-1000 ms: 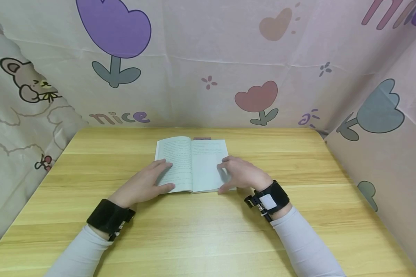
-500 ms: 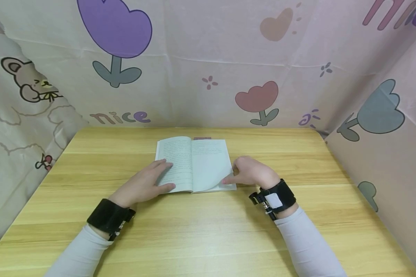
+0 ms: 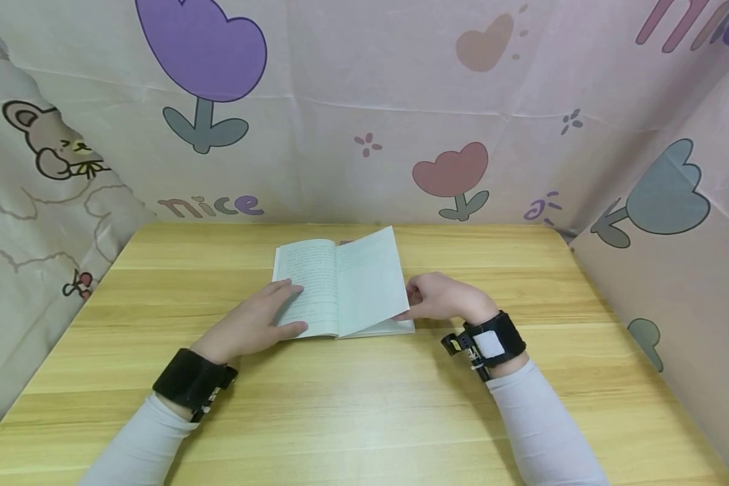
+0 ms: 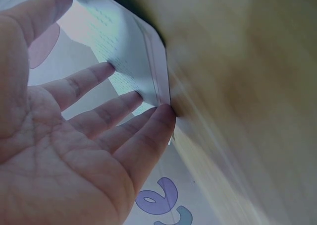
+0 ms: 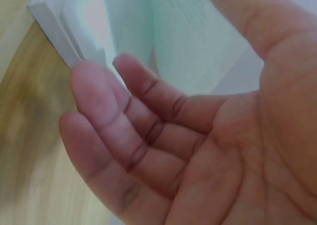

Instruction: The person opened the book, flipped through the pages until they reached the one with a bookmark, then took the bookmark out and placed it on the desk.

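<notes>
An open book (image 3: pixel 316 283) lies on the wooden table (image 3: pixel 364 405), a little beyond the middle. My left hand (image 3: pixel 285 309) rests flat on its left page with straight fingers, and the left wrist view shows the fingertips (image 4: pixel 148 98) on the page's edge (image 4: pixel 124 46). My right hand (image 3: pixel 408 304) pinches the outer edge of a right-hand page (image 3: pixel 370 280) and holds it raised and slanted above the rest of the book. In the right wrist view the curled fingers (image 5: pixel 148 131) are in front of the lifted page (image 5: pixel 198 46), with the page block (image 5: pixel 54 27) to the left.
Cloth printed with flowers (image 3: pixel 200 54) and a bear (image 3: pixel 48 142) closes in the table at the back, left and right. A small pink object (image 3: pixel 345 241) peeks out behind the book. Black wrist straps (image 3: pixel 191 381) sit on both grey sleeves.
My right hand slid from lying on the right page to its outer edge, took the page and lifted it up off the book. My left hand has stayed put.
</notes>
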Demonstrator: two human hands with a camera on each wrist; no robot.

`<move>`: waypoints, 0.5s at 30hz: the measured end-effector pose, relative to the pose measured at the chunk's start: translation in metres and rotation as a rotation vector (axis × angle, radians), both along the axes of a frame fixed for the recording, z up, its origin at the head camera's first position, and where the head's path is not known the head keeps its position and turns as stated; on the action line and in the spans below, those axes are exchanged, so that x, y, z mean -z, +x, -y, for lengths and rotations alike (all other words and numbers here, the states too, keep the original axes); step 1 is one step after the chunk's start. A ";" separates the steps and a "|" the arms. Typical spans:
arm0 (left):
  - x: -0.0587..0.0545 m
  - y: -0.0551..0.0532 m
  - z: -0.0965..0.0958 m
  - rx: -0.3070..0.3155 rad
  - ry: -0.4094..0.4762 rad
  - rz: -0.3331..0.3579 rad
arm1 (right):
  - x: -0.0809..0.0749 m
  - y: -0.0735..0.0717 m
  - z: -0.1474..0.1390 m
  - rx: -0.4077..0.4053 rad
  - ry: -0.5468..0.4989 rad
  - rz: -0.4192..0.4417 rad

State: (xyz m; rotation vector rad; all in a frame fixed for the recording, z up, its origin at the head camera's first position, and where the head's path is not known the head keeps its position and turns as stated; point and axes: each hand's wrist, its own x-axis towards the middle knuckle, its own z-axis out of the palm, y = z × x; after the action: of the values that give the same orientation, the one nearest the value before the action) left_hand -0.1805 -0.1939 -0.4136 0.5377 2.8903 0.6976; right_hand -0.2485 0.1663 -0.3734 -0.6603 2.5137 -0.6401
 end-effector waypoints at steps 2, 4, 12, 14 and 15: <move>0.000 0.000 0.000 0.000 -0.001 0.000 | 0.000 -0.003 -0.003 -0.019 -0.042 0.014; 0.000 0.000 0.000 0.000 -0.002 0.002 | 0.001 -0.006 -0.005 -0.023 -0.095 0.015; 0.000 0.001 0.000 -0.001 -0.006 0.005 | 0.003 -0.012 -0.006 0.051 -0.226 0.078; 0.000 0.001 0.000 -0.002 -0.004 0.008 | 0.006 -0.014 -0.006 0.050 -0.201 0.059; 0.000 0.001 0.000 -0.002 -0.003 0.009 | 0.008 -0.015 -0.006 0.049 -0.184 0.048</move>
State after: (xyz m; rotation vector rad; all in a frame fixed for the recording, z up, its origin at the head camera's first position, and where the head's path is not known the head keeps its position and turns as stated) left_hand -0.1796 -0.1941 -0.4134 0.5304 2.8835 0.6937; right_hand -0.2636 0.1721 -0.3819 -0.6415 2.4528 -0.9026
